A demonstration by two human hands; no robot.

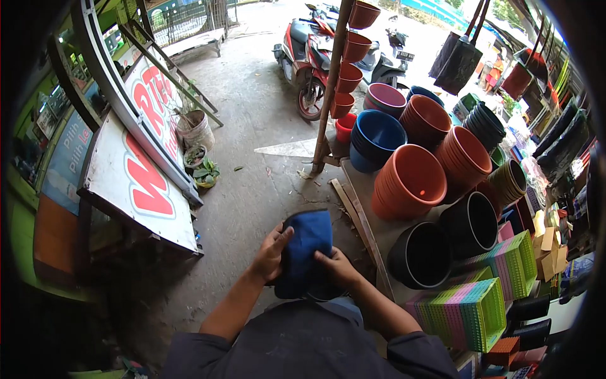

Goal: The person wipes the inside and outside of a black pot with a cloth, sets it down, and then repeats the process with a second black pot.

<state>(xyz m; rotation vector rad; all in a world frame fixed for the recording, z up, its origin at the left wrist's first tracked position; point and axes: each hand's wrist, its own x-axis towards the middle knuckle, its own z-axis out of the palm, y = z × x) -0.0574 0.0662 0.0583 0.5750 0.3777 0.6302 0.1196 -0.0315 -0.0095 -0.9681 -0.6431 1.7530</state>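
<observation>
A folded piece of blue cloth with dark edging (pixel 309 235) is held up in front of my body; its exact kind I cannot make out. My left hand (pixel 272 254) grips its left edge, thumb on the near face and fingers behind. On the right side, my right hand (pixel 338 268) pinches the cloth with the thumb on top, its other fingers partly hidden. The cloth's lower part hangs close to my dark shirt (pixel 306 338).
Stacked orange pots (pixel 410 183), a blue pot (pixel 377 136), black pots (pixel 421 254) and striped plastic baskets (pixel 464 312) stand at my right. A wooden post (pixel 333 82) rises ahead, with parked motorbikes (pixel 309 63) beyond. A white signboard (pixel 142 177) leans at left.
</observation>
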